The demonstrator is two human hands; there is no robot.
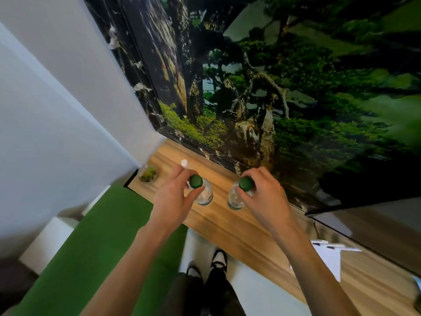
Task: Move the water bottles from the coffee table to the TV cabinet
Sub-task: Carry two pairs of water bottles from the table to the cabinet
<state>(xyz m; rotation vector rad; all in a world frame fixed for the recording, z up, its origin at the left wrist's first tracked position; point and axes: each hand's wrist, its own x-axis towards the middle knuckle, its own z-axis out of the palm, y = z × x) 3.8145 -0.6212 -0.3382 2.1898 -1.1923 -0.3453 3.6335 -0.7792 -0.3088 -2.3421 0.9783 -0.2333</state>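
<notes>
No readable labels; my left hand [175,197] grips left bottle [201,190] by its cap, right hand [262,197] grips right bottle [239,195], both upright on TV cabinet [227,224]

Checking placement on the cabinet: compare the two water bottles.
The left bottle stands nearer the small plant, held by the left hand; the right bottle stands nearer the TV screen, held by the right hand. Both are clear, green-capped, upright on the wooden cabinet top.
</notes>
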